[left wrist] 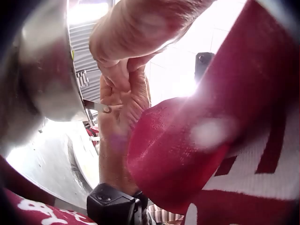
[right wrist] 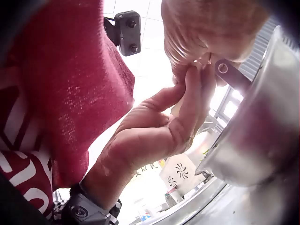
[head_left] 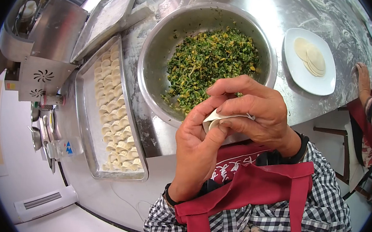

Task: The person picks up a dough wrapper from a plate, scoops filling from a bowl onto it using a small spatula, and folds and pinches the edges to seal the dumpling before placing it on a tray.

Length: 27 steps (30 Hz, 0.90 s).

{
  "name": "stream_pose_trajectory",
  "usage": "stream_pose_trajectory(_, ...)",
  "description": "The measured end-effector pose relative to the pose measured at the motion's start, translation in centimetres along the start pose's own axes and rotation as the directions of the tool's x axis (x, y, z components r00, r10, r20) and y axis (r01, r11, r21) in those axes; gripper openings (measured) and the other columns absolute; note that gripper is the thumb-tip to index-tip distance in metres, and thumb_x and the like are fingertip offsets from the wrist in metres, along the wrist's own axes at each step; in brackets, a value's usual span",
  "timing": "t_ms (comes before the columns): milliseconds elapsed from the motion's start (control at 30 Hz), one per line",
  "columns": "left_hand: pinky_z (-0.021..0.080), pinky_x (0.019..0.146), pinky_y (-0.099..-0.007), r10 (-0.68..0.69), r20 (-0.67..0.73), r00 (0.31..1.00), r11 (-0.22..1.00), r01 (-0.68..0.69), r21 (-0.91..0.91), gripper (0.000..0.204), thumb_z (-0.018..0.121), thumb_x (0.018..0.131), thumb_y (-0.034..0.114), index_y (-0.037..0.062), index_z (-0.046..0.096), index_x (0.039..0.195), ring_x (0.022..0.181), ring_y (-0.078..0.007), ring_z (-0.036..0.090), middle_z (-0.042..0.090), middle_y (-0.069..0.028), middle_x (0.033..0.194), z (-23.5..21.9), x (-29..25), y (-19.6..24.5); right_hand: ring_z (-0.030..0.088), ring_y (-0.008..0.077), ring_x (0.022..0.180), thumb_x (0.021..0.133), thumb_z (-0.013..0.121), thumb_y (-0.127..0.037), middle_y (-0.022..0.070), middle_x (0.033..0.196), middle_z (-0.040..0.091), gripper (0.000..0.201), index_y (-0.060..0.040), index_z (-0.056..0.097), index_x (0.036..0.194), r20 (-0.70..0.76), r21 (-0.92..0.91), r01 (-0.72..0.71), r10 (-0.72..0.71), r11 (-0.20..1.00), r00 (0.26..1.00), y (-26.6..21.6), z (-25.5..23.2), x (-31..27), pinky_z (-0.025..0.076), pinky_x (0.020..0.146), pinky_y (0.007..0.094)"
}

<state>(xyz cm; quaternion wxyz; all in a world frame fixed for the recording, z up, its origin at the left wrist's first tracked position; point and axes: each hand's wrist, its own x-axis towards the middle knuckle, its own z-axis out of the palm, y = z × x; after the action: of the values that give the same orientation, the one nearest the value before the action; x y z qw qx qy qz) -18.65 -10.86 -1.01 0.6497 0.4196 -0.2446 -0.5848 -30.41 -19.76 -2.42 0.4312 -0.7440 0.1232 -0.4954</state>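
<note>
In the head view a partly folded dumpling wrapper (head_left: 212, 119) sits between both hands in front of the bowl. My left hand (head_left: 199, 128) pinches its left side, thumb at the near edge. The fingers of my right hand (head_left: 259, 108) curve over it and pinch the right side. What lies inside the fold is hidden. Just beyond the hands, a steel bowl (head_left: 147, 75) holds chopped green and yellow filling (head_left: 216, 52). Both wrist views show the hands meeting; a flat strip with a hole (right wrist: 230, 75) juts from the bowl's side near the fingers.
Left of the bowl, a metal tray (head_left: 86, 151) holds rows of folded dumplings (head_left: 115, 110). Another tray (head_left: 108, 16) stands farther back. At the right, a white plate (head_left: 293, 74) bears several round wrappers (head_left: 312, 61). Another person's hand (head_left: 363, 78) rests at the floury table's edge.
</note>
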Motion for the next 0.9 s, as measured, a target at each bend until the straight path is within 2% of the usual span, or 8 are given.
stream_pose_trajectory(233,0.047,0.087,-0.0307,0.052,0.040,0.998,0.987,-0.057,0.148,0.043,0.051,0.081,-0.006,-0.0065,0.041,0.123,0.103,-0.0195,0.054,0.051,-0.0137,0.117,0.3,-0.1,0.2,0.059,0.0242,0.085,0.073,0.068,-0.013,0.0175,0.102,0.058,0.017,0.0007,0.060,0.080,0.032,-0.058,0.056,-0.054,0.997,0.998,0.1,-0.2,0.1,0.049,0.070,0.0306)
stream_pose_trajectory(300,0.045,0.087,-0.0262,0.059,0.060,0.996,0.946,-0.075,0.315,0.045,0.049,0.079,-0.008,-0.0074,0.040,0.124,0.103,-0.0160,0.053,0.051,-0.0114,0.117,0.5,-0.3,0.4,0.058,0.0243,0.085,0.074,0.067,-0.014,0.0175,0.101,0.058,0.017,0.0008,0.059,0.079,0.033,-0.053,0.071,-0.070,0.996,0.997,0.2,-0.3,0.2,0.049,0.070,0.0307)
stream_pose_trajectory(333,0.045,0.087,-0.0262,0.059,0.059,0.996,0.946,-0.075,0.315,0.045,0.049,0.079,-0.008,-0.0074,0.040,0.124,0.103,-0.0160,0.053,0.051,-0.0114,0.117,0.6,-0.3,0.4,0.058,0.0244,0.085,0.074,0.067,-0.014,0.0175,0.101,0.058,0.018,0.0010,0.059,0.078,0.046,-0.071,0.114,-0.111,0.991,0.993,0.4,-0.3,0.3,0.049,0.070,0.0307)
stream_pose_trajectory(400,0.043,0.085,-0.0224,0.132,0.080,0.988,0.877,-0.154,0.456,0.047,0.046,0.078,-0.011,-0.0077,0.040,0.124,0.102,-0.0128,0.052,0.051,-0.0095,0.117,0.8,-0.3,0.3,0.058,0.0246,0.084,0.074,0.067,-0.015,0.0176,0.101,0.058,0.018,0.0011,0.059,0.077,0.060,-0.087,0.156,-0.151,0.984,0.987,0.4,-0.4,0.3,0.048,0.070,0.0308)
stream_pose_trajectory(500,0.041,0.085,-0.0216,0.108,0.124,0.986,0.850,-0.156,0.502,0.047,0.044,0.077,-0.011,-0.0073,0.041,0.124,0.102,-0.0120,0.052,0.051,-0.0092,0.117,0.5,-0.4,0.3,0.058,0.0249,0.085,0.073,0.068,-0.014,0.0178,0.101,0.058,0.018,0.0007,0.058,0.077,0.080,-0.077,0.154,-0.148,0.985,0.986,0.5,-0.4,0.0,0.048,0.070,0.0316)
stream_pose_trajectory(667,0.040,0.088,-0.0235,0.069,0.146,0.987,0.883,-0.128,0.452,0.048,0.042,0.077,-0.011,-0.0065,0.039,0.125,0.105,-0.0140,0.051,0.051,-0.0110,0.118,0.2,-0.3,0.7,0.058,0.0261,0.088,0.069,0.071,-0.011,0.0194,0.106,0.056,0.020,0.0003,0.059,0.080,0.017,-0.002,0.016,-0.016,1.000,1.000,-0.1,0.0,0.0,0.048,0.073,0.0327)
stream_pose_trajectory(767,0.040,0.090,-0.0246,0.071,0.163,0.984,0.873,-0.141,0.467,0.049,0.041,0.079,-0.011,-0.0067,0.036,0.127,0.108,-0.0158,0.049,0.049,-0.0133,0.119,0.5,-0.1,1.0,0.060,0.0227,0.085,0.065,0.069,0.000,0.0139,0.105,0.057,0.017,-0.0020,0.059,0.078,0.039,-0.043,0.044,-0.043,0.998,0.998,-0.2,0.0,0.3,0.050,0.069,0.0297)
stream_pose_trajectory(900,0.039,0.092,-0.0257,0.086,0.181,0.980,0.852,-0.166,0.496,0.047,0.042,0.079,-0.011,-0.0076,0.036,0.126,0.111,-0.0162,0.047,0.047,-0.0131,0.123,0.6,0.0,1.2,0.060,0.0223,0.084,0.066,0.068,0.002,0.0136,0.105,0.058,0.017,-0.0008,0.058,0.079,0.053,-0.047,0.088,-0.085,0.995,0.995,0.1,-0.3,0.0,0.050,0.069,0.0293)
